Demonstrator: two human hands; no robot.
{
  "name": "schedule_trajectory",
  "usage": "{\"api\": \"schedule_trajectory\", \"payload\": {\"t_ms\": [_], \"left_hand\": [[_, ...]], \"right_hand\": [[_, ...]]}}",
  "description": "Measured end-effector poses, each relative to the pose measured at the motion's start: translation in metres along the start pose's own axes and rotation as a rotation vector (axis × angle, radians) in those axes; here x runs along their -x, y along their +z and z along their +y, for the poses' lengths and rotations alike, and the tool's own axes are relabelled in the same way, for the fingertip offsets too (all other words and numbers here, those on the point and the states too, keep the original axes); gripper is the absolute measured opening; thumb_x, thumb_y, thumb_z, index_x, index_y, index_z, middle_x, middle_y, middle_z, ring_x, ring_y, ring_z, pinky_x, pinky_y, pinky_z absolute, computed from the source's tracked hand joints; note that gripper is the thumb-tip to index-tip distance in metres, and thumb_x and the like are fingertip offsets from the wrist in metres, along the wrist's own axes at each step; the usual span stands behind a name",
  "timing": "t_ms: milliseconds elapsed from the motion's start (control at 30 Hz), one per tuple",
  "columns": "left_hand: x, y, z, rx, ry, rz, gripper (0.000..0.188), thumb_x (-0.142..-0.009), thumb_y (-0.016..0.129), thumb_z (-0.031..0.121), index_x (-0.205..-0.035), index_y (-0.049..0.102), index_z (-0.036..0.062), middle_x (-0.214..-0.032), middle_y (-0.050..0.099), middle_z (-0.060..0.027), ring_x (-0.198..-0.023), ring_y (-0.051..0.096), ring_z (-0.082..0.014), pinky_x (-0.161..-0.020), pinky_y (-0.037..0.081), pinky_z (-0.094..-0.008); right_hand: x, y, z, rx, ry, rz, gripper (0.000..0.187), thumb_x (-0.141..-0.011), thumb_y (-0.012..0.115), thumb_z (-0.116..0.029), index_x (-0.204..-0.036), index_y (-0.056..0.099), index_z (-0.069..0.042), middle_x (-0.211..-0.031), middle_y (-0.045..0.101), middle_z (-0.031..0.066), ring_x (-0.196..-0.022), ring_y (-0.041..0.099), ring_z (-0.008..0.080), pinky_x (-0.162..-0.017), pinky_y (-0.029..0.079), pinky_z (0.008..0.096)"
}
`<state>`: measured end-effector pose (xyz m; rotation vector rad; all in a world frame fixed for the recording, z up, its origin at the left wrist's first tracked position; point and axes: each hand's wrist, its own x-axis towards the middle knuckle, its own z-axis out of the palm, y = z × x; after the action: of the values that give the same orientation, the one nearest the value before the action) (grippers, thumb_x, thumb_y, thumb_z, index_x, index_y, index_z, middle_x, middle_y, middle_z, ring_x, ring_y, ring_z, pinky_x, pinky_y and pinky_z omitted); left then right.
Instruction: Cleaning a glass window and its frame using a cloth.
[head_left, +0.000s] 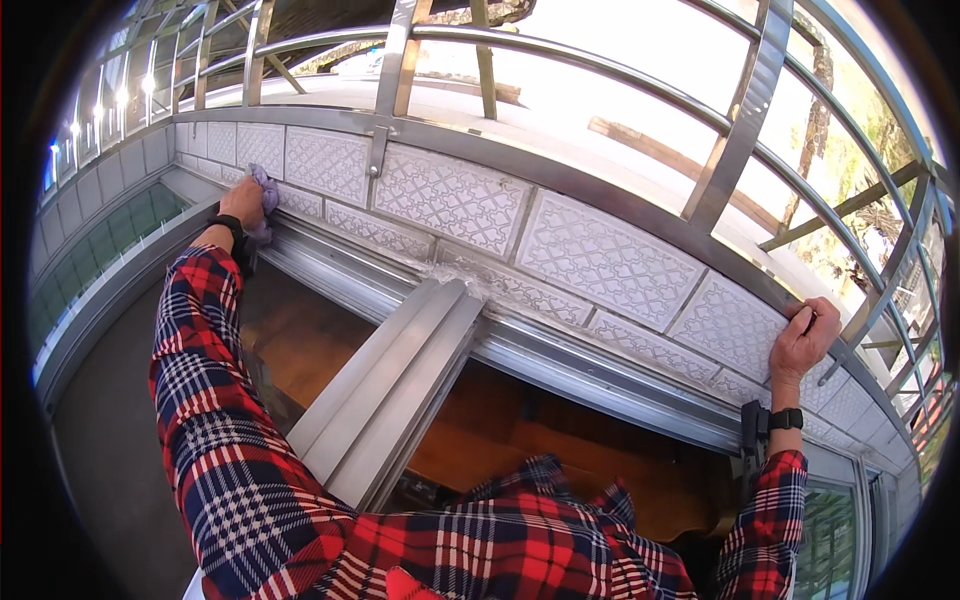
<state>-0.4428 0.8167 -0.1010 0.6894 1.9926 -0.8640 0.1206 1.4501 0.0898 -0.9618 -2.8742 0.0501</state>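
My left hand (243,203) is closed on a crumpled purple-grey cloth (264,188). It presses the cloth against the patterned tiles (327,160) at the far left, just above the aluminium window track (330,255). Out to the right, my right hand (803,340) is closed round the flat metal bottom rail (620,190) of a railing, at the top edge of the tiles. Part of its grip is hidden. Both arms are stretched wide in red and navy plaid sleeves, with a dark band on each wrist.
Shiny metal bars (740,120) rise beyond the tiles. An aluminium window post (390,375) runs toward me between my arms, with rough whitish filler (455,275) at its far end. Brown wooden surfaces (560,440) show below the track. Green-tinted glass panes (105,250) stand at the left.
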Motion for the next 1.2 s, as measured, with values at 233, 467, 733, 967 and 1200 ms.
{"api": "schedule_trajectory", "payload": {"t_ms": [233, 467, 733, 967, 1200], "left_hand": [[0.034, -0.013, 0.051, 0.077, 0.245, 0.165, 0.016, -0.083, 0.058, 0.006, -0.097, 0.067, 0.0053, -0.114, 0.059, -0.0144, -0.106, 0.062, -0.0393, -0.088, 0.052, -0.0481], [-0.007, 0.004, 0.01, -0.105, 0.034, 0.078, 0.022, -0.082, 0.063, 0.005, -0.104, 0.066, 0.0029, -0.118, 0.062, -0.0162, -0.108, 0.064, -0.0397, -0.089, 0.054, -0.0463], [0.029, -0.022, 0.049, 0.06, 0.252, 0.042, 0.023, -0.079, 0.058, 0.007, -0.097, 0.067, -0.002, -0.114, 0.062, -0.0205, -0.11, 0.062, -0.0399, -0.091, 0.051, -0.0477], [0.123, -0.078, 0.146, 0.176, 0.523, 0.017, 0.023, -0.08, 0.062, 0.018, -0.087, 0.068, -0.0032, -0.103, 0.062, -0.0193, -0.1, 0.062, -0.0408, -0.086, 0.05, -0.0495], [0.192, -0.151, 0.257, 0.116, 0.76, -0.176, 0.034, -0.08, 0.069, 0.029, -0.093, 0.069, -0.0022, -0.107, 0.066, -0.0217, -0.102, 0.064, -0.0395, -0.085, 0.052, -0.046]], "right_hand": [[0.006, -0.007, 0.009, 0.022, 0.006, -0.005, 0.006, -0.092, 0.053, -0.006, -0.096, 0.058, -0.004, -0.099, 0.06, 0.0113, -0.096, 0.055, 0.0295, -0.091, 0.042, 0.041], [0.011, 0.002, 0.003, -0.007, -0.018, 0.0, 0.008, -0.092, 0.053, -0.006, -0.098, 0.058, -0.004, -0.098, 0.061, 0.0107, -0.096, 0.055, 0.0294, -0.09, 0.042, 0.0418], [0.005, -0.009, 0.012, 0.037, -0.05, 0.019, 0.007, -0.092, 0.055, -0.009, -0.097, 0.058, -0.005, -0.098, 0.061, 0.0107, -0.092, 0.055, 0.0303, -0.087, 0.042, 0.0425], [0.006, -0.027, 0.01, 0.024, -0.035, 0.055, 0.007, -0.091, 0.055, -0.013, -0.093, 0.056, -0.007, -0.095, 0.059, 0.0088, -0.087, 0.053, 0.0297, -0.08, 0.044, 0.0422], [0.02, -0.052, 0.016, 0.06, -0.014, 0.057, 0.008, -0.089, 0.057, -0.014, -0.094, 0.056, -0.008, -0.096, 0.058, 0.0079, -0.089, 0.054, 0.0296, -0.083, 0.045, 0.0425]]}}
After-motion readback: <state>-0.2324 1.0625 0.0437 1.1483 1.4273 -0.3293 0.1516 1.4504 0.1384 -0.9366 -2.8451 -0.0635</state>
